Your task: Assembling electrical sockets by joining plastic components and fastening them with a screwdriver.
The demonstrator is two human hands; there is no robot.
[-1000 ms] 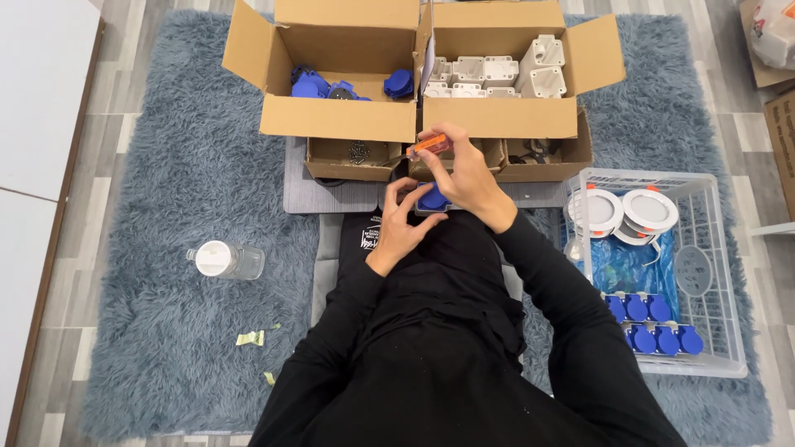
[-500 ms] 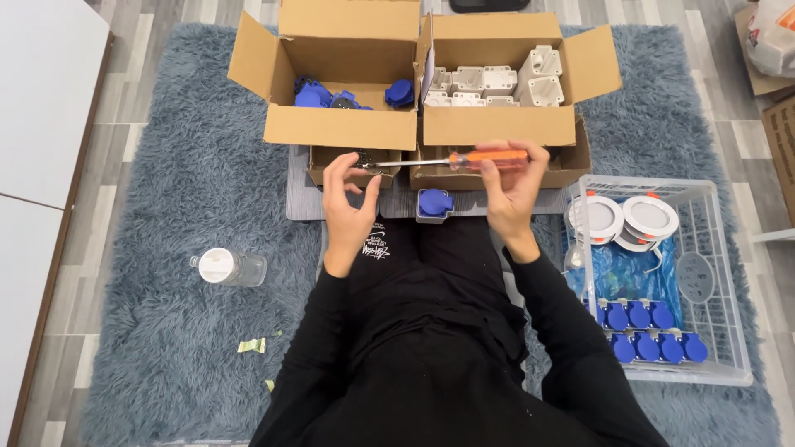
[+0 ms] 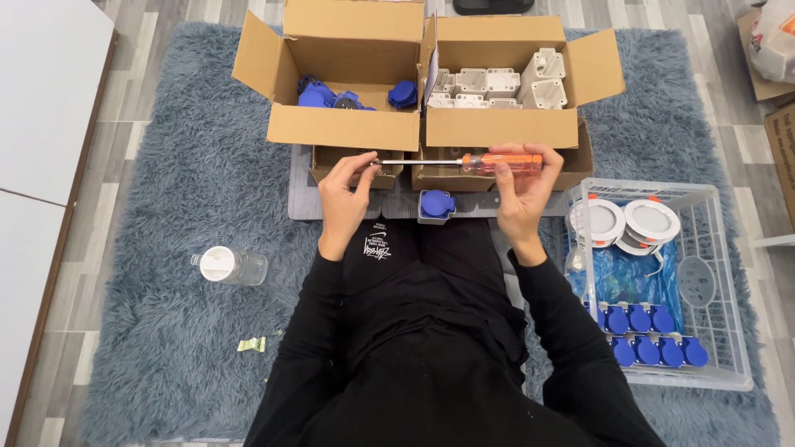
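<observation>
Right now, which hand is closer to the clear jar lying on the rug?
Left. The left hand pinches the screwdriver tip, above and right of the clear jar. The right hand holds the orange handle, much farther right.

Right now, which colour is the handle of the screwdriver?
Orange, translucent, on the screwdriver held by the right hand; head view.

A shaggy grey-blue rug [image 3: 166, 331] covers most of the grey wood-plank floor [image 3: 83, 240]. Along one side runs a white cabinet [image 3: 33, 149] (its dark edge faces the rug). The light is even and soft.
</observation>
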